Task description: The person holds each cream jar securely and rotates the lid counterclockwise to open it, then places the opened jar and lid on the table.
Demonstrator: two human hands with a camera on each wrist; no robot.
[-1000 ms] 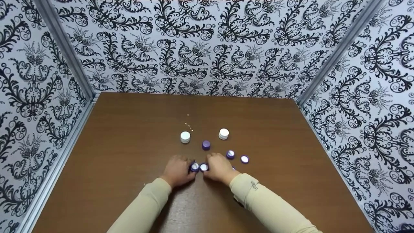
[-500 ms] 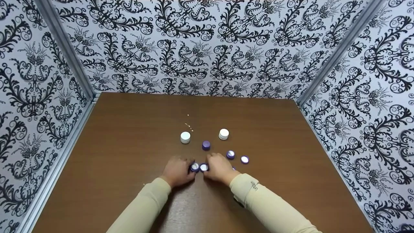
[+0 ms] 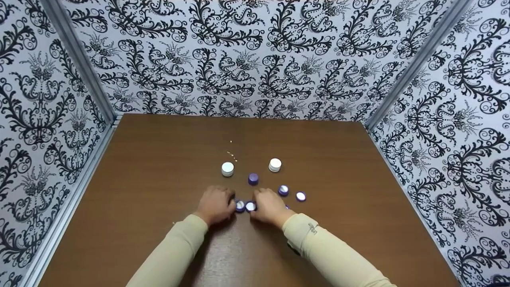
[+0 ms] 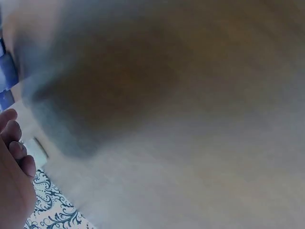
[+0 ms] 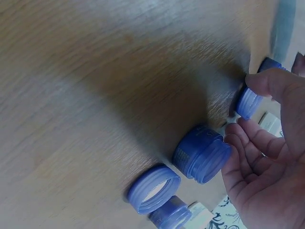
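Observation:
My right hand pinches a small purple lid, white inside, between thumb and fingertips; the right wrist view shows this lid standing at the table. My left hand lies just left of an open purple jar, its fingers loosely bent and holding nothing. Whether its thumb touches that jar I cannot tell. Jar and lid sit side by side between both hands. Another open purple jar stands beside my right fingers, mostly hidden behind the hand in the head view.
Farther back are two white jars and a purple one. To the right lie an open purple jar and a loose lid. Pale crumbs are scattered behind. Patterned walls enclose the brown table.
My left hand has let go of the open purple jar and drawn slightly back to the left. The right hand stays at its lid.

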